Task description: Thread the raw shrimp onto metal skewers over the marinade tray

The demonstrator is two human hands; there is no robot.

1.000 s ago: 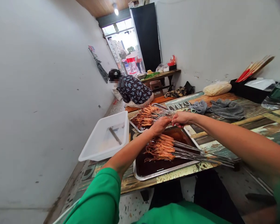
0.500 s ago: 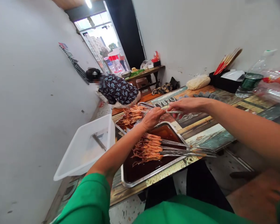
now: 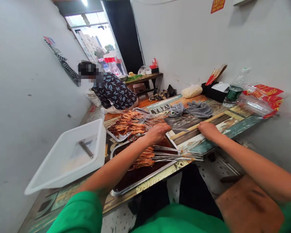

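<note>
My left hand point(image 3: 160, 133) is closed round metal skewers point(image 3: 180, 130) whose bare ends stick out to the right. Their food end is largely hidden behind my hand and forearm. My right hand point(image 3: 208, 131) is apart from those ends, over the table, its fingers curled in; whatever they hold, if anything, is hidden. Below my left hand, a metal tray point(image 3: 147, 183) of dark red-brown sauce holds skewered orange-brown food with stringy ends, possibly squid point(image 3: 145, 158). Its skewer handles overhang the right rim. Behind it, a second tray point(image 3: 118, 138) carries more such skewers point(image 3: 129, 121).
A white plastic bin point(image 3: 63, 171) with a metal bar inside stands at left. Grey cloths point(image 3: 200, 109), a bag of pale food point(image 3: 192, 91), a black box point(image 3: 214, 94), a bottle point(image 3: 235, 90) and red packaging point(image 3: 269, 97) line the table's back. A person point(image 3: 116, 92) sits beyond.
My right hand has come away from the skewer ends, moving right and down, and its fingers have curled in. My left hand still grips the skewers. The camera view has shifted.
</note>
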